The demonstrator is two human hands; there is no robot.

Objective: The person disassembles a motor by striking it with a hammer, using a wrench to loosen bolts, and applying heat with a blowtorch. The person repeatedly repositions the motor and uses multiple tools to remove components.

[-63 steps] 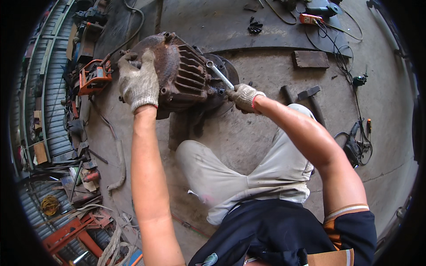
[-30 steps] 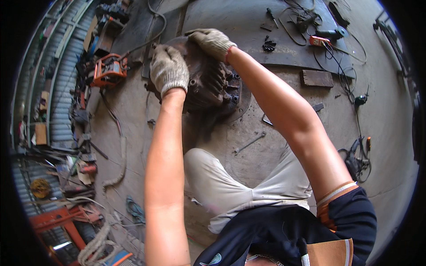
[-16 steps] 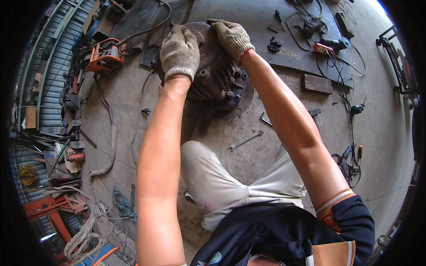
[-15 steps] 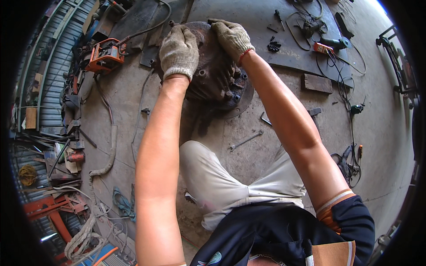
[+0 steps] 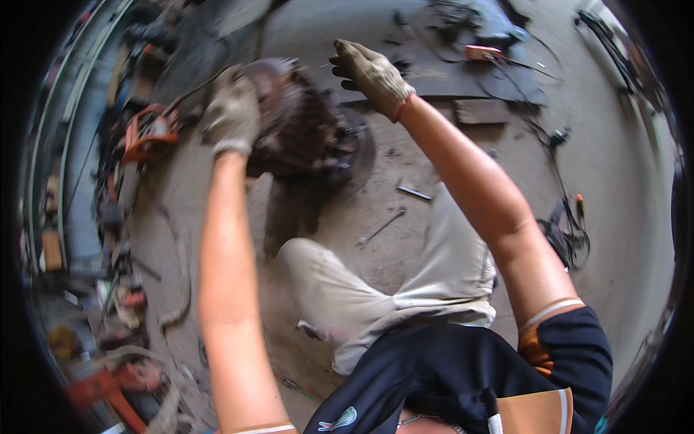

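A rusty, finned metal housing [image 5: 300,126] with a round flange stands on the floor in front of me, blurred by motion. My left hand [image 5: 233,116], in a soiled knit work glove, is against the left side of the flange; its fingers are smeared, so their grip does not show. Up and to the right of the housing, my gloved right hand [image 5: 370,76] is held in the air, apart from it. Its fingers are stretched out with nothing in them. Under the housing's right side, part of a round plate [image 5: 365,155] shows.
A wrench [image 5: 382,226] and a short metal bar [image 5: 414,193] lie on the floor near my legs. Farther right are a dark block [image 5: 481,111], cables and an orange box [image 5: 483,53] on a metal sheet. An orange-framed device [image 5: 150,134] stands left; clutter lines the left wall.
My right hand has come off the housing and opened. My left hand has shifted to the housing's left side. The whole view has swung, and the housing looks turned, showing more of its flange.
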